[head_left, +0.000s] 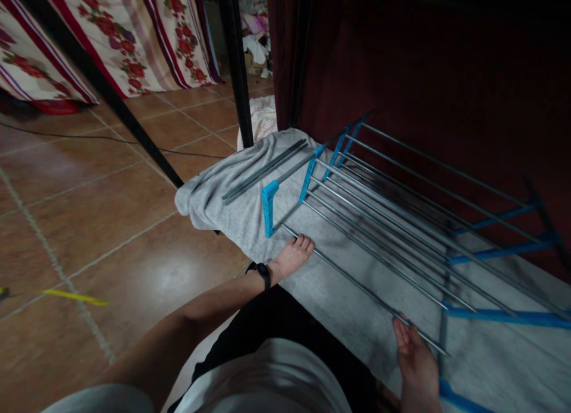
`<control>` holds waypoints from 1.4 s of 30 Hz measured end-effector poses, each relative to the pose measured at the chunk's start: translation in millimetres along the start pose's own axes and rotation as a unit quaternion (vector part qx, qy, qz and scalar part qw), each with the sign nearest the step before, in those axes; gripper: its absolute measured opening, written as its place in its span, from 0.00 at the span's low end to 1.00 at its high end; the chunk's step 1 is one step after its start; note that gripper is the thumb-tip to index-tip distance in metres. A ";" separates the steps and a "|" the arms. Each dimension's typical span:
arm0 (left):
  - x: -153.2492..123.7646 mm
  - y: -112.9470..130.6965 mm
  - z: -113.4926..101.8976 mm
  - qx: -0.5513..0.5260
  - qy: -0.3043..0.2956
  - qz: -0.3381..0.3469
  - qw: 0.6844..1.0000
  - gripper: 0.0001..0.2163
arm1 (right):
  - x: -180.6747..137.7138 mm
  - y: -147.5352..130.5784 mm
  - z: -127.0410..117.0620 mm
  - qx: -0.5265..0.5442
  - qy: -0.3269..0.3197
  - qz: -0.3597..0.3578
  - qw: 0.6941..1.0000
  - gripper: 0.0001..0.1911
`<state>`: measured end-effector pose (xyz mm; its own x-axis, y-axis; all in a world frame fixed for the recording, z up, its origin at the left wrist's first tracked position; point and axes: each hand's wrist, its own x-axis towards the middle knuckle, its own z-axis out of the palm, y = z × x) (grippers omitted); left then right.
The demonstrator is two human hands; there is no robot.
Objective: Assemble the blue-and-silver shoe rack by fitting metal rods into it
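A rack of long grey metal rods (401, 216) joined by blue plastic connectors (269, 206) lies on a grey towel (232, 210). My left hand (294, 255), with a black watch on the wrist, is closed over the nearest rod (357, 285) close to its left end. My right hand (413, 356) rests against the same rod farther right, its fingers curled at it. A loose bundle of grey rods (263, 170) lies on the towel's far left part.
Brown tiled floor (89, 222) spreads to the left, with a black cable and a yellow strip (75, 296) on it. A black slanted pole (102, 85) and a black upright pole (236, 62) stand beyond the towel. Floral fabric (111, 32) hangs behind; dark red cloth (423, 74) at right.
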<state>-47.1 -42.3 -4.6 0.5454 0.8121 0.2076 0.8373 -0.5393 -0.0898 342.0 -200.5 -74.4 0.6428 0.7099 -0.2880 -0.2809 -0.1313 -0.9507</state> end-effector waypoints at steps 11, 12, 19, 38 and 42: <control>3.1 -2.7 11.8 0.006 -0.010 -0.001 1.000 0.17 | 3.7 3.7 2.5 0.087 0.039 0.043 0.995 0.11; 3.1 -3.4 12.7 0.004 -0.012 -0.003 1.000 0.17 | 3.0 4.5 3.1 0.093 0.040 0.040 0.994 0.11; -0.5 -11.6 20.4 -0.067 0.012 -0.065 0.996 0.17 | -9.0 0.6 12.3 0.157 0.049 0.034 0.986 0.10; -0.9 -2.0 7.9 -0.554 0.308 -0.412 0.654 0.25 | -15.8 3.1 15.6 0.220 0.043 -0.005 0.975 0.14; 5.2 -1.6 3.8 -0.666 0.294 -0.503 0.466 0.17 | -14.0 5.0 14.7 0.219 0.046 -0.001 0.975 0.14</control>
<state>-45.4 -36.3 -7.0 -0.5298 0.8129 -0.2420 -0.3225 0.0709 0.9439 321.1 -200.9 -73.4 0.6987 0.6424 -0.3150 -0.5445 0.1918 -0.8165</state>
